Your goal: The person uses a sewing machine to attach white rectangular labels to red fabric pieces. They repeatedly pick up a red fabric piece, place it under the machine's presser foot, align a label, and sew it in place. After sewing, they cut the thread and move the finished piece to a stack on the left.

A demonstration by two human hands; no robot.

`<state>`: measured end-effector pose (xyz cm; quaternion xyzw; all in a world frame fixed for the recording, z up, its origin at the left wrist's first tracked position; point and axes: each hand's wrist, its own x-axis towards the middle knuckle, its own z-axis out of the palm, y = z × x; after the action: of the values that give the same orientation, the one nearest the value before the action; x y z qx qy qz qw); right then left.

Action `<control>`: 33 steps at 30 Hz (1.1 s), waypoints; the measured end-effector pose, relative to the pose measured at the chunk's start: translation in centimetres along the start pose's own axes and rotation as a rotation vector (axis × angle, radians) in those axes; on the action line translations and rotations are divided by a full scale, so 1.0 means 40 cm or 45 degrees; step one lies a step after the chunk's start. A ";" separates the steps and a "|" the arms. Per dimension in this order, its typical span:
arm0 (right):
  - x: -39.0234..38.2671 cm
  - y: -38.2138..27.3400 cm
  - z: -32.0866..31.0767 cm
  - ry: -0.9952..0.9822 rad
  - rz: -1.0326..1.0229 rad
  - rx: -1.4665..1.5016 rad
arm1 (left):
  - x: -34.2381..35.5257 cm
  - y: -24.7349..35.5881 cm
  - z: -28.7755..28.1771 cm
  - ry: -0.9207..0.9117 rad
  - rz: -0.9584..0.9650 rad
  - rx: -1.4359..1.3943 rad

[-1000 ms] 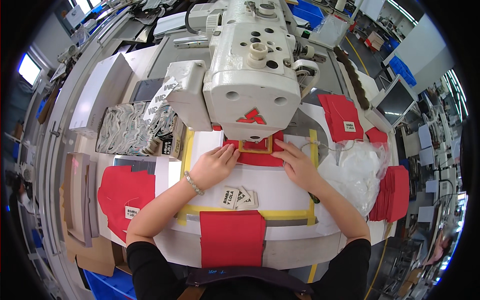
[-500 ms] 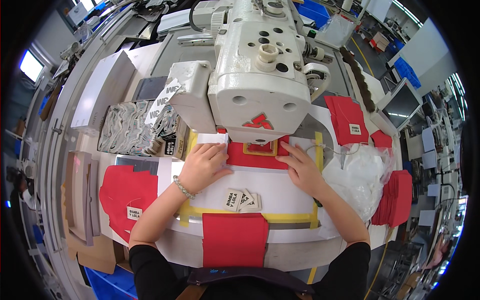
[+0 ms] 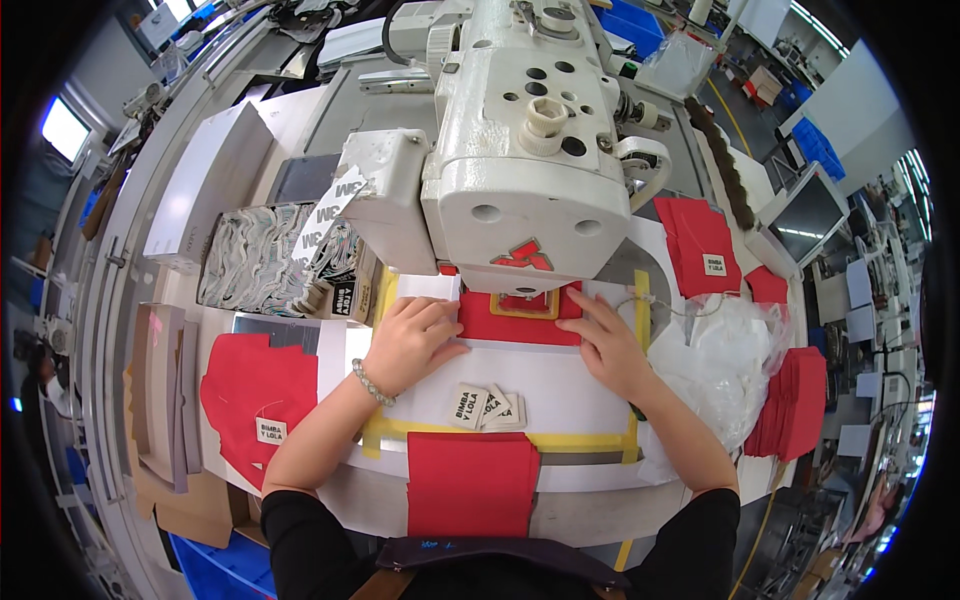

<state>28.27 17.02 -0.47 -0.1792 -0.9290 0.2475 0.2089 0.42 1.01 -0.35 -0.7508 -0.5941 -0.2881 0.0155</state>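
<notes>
Under the head of a white sewing machine point(image 3: 530, 190) lies a red fabric piece point(image 3: 490, 328), with a yellow frame point(image 3: 525, 313) pressed on it. At its left edge, my left hand point(image 3: 410, 345) rests with fingers extended and holds nothing. My right hand point(image 3: 612, 350) touches the right edge with outstretched fingers, also without a grip. Closer to me, several cream fabric labels point(image 3: 470, 406) overlap on the white work surface point(image 3: 430, 400). A stack of red fabric pieces point(image 3: 472, 485) sits at the near table edge. The needle area is partly hidden by the machine head.
At left stand a box of bundled labels point(image 3: 255, 260), a long white box point(image 3: 208, 185) and a labelled red piece point(image 3: 255, 380). On the right are red stacks point(image 3: 698, 245) and a clear plastic bag point(image 3: 710, 370). Yellow tape point(image 3: 580, 439) borders the work surface.
The whole view has shifted slightly, so most things sit a little lower. Both hands keep their places at the sides of the red fabric piece.
</notes>
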 end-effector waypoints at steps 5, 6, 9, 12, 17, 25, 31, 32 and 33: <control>-0.003 0.000 -0.003 0.069 -0.036 -0.110 | -0.007 0.000 0.004 0.017 0.011 0.000; -0.002 -0.003 -0.005 0.099 -0.061 -0.186 | -0.007 0.001 0.005 0.018 0.015 0.006; 0.000 -0.015 -0.007 0.174 -0.132 -0.381 | -0.006 0.007 0.007 0.008 0.028 0.063; 0.000 -0.024 -0.006 0.216 -0.183 -0.500 | -0.004 0.009 0.011 -0.005 0.045 0.114; -0.007 -0.027 0.001 0.243 -0.219 -0.581 | -0.005 0.012 0.011 -0.041 0.050 0.164; -0.010 -0.036 0.001 0.197 -0.271 -0.662 | -0.006 0.016 0.010 -0.082 0.022 0.165; -0.021 -0.044 -0.003 0.157 -0.330 -0.744 | -0.003 0.018 0.009 -0.104 0.018 0.145; -0.024 -0.049 -0.006 0.145 -0.336 -0.764 | -0.004 0.018 0.009 -0.106 0.018 0.151; -0.027 -0.052 -0.008 0.130 -0.334 -0.772 | -0.005 0.018 0.010 -0.107 0.019 0.156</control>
<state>28.83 14.97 0.57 -0.1242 -0.9638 -0.0784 0.2225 1.20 0.79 -0.54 -0.7642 -0.6053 -0.2192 0.0387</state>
